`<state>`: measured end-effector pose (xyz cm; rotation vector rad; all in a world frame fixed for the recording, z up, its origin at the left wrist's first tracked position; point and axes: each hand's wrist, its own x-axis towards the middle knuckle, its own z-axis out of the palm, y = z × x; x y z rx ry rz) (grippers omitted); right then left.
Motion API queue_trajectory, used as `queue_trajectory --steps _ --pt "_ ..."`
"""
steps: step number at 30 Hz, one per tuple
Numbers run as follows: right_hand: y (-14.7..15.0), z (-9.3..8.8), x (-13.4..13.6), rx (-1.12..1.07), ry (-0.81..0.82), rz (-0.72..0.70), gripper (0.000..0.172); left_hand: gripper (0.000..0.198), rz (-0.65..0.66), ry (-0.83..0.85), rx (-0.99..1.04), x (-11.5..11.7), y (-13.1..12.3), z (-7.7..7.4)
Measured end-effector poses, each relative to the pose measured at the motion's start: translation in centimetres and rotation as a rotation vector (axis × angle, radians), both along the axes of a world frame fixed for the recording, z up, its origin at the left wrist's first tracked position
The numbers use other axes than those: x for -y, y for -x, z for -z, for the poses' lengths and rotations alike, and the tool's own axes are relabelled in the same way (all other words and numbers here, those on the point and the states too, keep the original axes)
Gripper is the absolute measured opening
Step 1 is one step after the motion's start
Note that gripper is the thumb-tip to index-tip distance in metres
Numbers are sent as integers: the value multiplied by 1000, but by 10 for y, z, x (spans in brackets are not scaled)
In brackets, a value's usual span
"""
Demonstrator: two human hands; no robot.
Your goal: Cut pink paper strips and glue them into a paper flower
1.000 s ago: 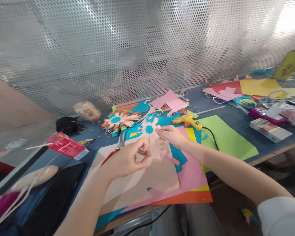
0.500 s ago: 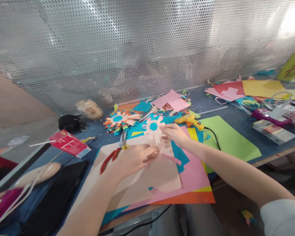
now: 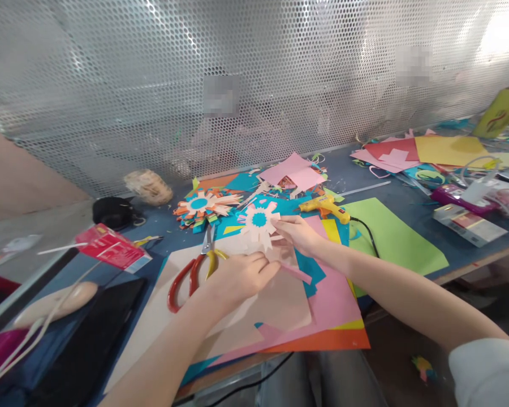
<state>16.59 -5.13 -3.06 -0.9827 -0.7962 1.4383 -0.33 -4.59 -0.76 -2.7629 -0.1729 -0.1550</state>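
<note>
My right hand (image 3: 297,233) pinches the edge of a pale paper flower (image 3: 251,230) with a jagged blue centre, just above the sheets on the table. Close below the flower is my left hand (image 3: 246,277), its fingers curled together; what they hold, if anything, is hidden. Beside my left wrist lie the red-handled scissors (image 3: 181,285), blades pointing away, with a yellow curved handle next to them. Under both hands is a pale paper sheet (image 3: 275,308) on top of a pink sheet (image 3: 337,305). A narrow pink strip (image 3: 296,273) shows between my hands.
A yellow glue gun (image 3: 326,208) with a black cord lies right of the flower, near a green sheet (image 3: 401,237). Behind are a layered paper flower (image 3: 201,204) and paper scraps. On the left are a red drink carton (image 3: 112,247) and a black phone-like slab (image 3: 93,339).
My left hand has moved slightly right and its fingers have curled further. More of the scissors' red handles shows. My right hand still holds the flower, and the view has shifted a little.
</note>
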Motion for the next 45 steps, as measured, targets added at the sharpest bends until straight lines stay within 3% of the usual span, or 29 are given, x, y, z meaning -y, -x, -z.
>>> queue_trajectory --steps 4,11,18,21,29,36,41,45 --pt "4 5 -1 -17 9 -7 33 23 18 -24 30 0 -3 3" --pt "6 6 -2 32 11 -7 28 19 -66 -4 64 -4 -1 9" --pt "6 4 1 72 -25 0 37 11 -335 417 -25 -3 -2 -4" --pt "6 5 -1 82 -15 2 35 8 -367 536 1 -3 -1 -6" --pt "5 6 1 180 -46 -56 36 10 -355 500 40 -3 2 2" --pt "3 4 3 242 -98 -95 36 16 -203 675 137 18 4 -18" --pt "1 6 -1 256 -92 -98 38 10 -214 734 382 8 12 -28" --pt "-4 9 -6 254 -127 -81 40 7 -138 738 473 -2 12 -27"
